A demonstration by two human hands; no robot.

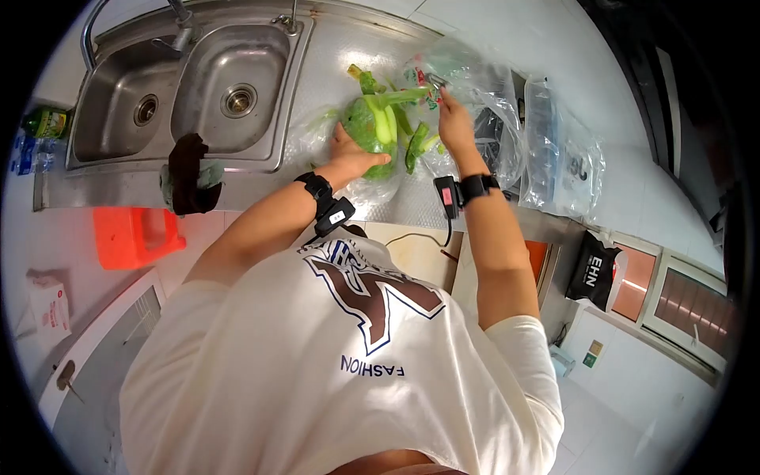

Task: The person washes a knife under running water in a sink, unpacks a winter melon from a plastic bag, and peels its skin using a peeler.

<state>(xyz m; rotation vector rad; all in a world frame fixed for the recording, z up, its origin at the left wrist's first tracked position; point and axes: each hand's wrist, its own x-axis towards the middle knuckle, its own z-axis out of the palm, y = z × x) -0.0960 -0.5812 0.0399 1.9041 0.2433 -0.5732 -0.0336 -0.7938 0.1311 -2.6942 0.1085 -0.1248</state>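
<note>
A green melon-like vegetable point(360, 125) rests on clear plastic on the steel counter, with paler peeled strips showing on its upper right side. My left hand point(355, 156) is wrapped round its lower left side, thumb across the front. My right hand point(455, 119), to the right, is closed on a small metal peeler point(435, 81). A long strip of green peel point(404, 96) stretches between the vegetable and the peeler. More peel pieces point(416, 146) lie beside the vegetable.
A double steel sink point(291, 95) is at the left, with a dark cloth point(190, 176) over its front edge. Clear plastic bags point(546, 150) lie at the right. A red stool point(127, 237) stands below the counter. A black bag point(594, 269) hangs at the lower right.
</note>
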